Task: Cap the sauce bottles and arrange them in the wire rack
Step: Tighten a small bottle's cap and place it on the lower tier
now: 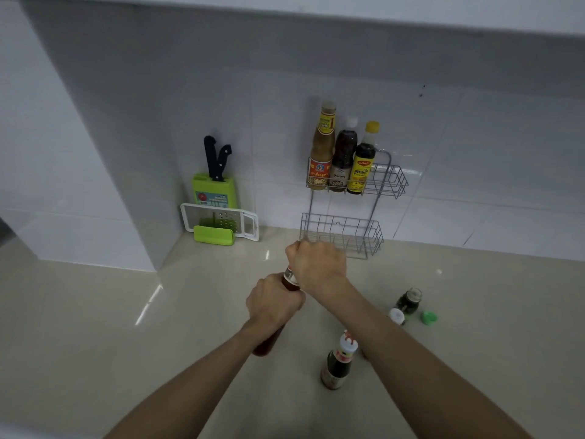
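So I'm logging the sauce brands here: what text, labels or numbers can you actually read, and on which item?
Nothing reads cleanly.
Tall bottle with tan sauce in the upper rack: a large "1" on the neck label; Thai print below blurred.
Yellow-capped bottle: Thai label script, too blurred.
Middle dark bottle: unreadable.
Bottle in both hands, dark bottle on the counter: unreadable.
Green knife block: sticker unreadable.

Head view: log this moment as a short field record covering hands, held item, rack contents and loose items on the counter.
left hand: grips body of red sauce bottle
right hand: closed over that bottle's top, cap hidden
rack top shelf: three capped bottles at its left end
rack bottom shelf: no bottles
counter: dark bottle capped, upright; small dark jar; white cap; green cap
corner: knife block, grater
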Motion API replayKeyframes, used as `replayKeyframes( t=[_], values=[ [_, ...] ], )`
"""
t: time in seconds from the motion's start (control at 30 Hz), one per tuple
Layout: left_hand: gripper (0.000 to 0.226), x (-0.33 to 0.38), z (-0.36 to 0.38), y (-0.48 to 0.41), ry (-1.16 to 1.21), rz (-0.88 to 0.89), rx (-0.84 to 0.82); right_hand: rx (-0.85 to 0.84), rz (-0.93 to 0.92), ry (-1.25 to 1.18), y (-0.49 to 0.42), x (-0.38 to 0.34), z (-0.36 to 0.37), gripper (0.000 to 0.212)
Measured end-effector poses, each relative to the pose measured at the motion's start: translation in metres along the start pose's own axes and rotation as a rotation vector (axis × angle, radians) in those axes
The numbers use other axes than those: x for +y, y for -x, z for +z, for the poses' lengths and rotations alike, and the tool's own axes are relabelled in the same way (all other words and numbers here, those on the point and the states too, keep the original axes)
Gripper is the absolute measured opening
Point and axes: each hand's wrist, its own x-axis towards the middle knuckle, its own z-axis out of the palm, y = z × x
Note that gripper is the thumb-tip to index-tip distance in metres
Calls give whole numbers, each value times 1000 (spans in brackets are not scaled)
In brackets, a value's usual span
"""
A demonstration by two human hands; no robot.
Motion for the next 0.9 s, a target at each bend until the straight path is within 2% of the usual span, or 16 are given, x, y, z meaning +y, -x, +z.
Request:
replayKeyframes(
  t=[0.07, 0.13, 0.2, 0.27, 0.43, 0.53, 0.63, 0.77, 0.9],
  values=[
    [4, -1, 6, 1, -83, 4, 64, -90, 71, -92, -6, -1, 7, 41],
    [10, -3, 8, 1, -126, -2, 89, -165, 229, -467, -13, 4, 12, 43],
    [21, -3, 1, -2, -124, 23, 68, -135, 262, -800, -20, 14, 14, 38],
    [29, -2, -13, -7, -12, 101, -56, -70, 156, -864, -25, 26, 4, 31],
    [56, -8, -55, -16, 513, 193, -559, -45, -99, -1018, -38, 62, -47, 25],
    [54, -8, -58, -11, 566, 215, -707, -86, -190, -1080, -44, 78, -72, 29],
    [47, 4, -52, -7, 572, 242, -641, -75, -171, -1196, -49, 84, -73, 31],
    [50, 4, -36, -15, 611, 221, -511, -5, 0, -1246, -39, 79, -48, 37],
    [54, -8, -21, -34, 560, 190, -474, -164, -12, -1156, -24, 77, -3, 42]
  ],
)
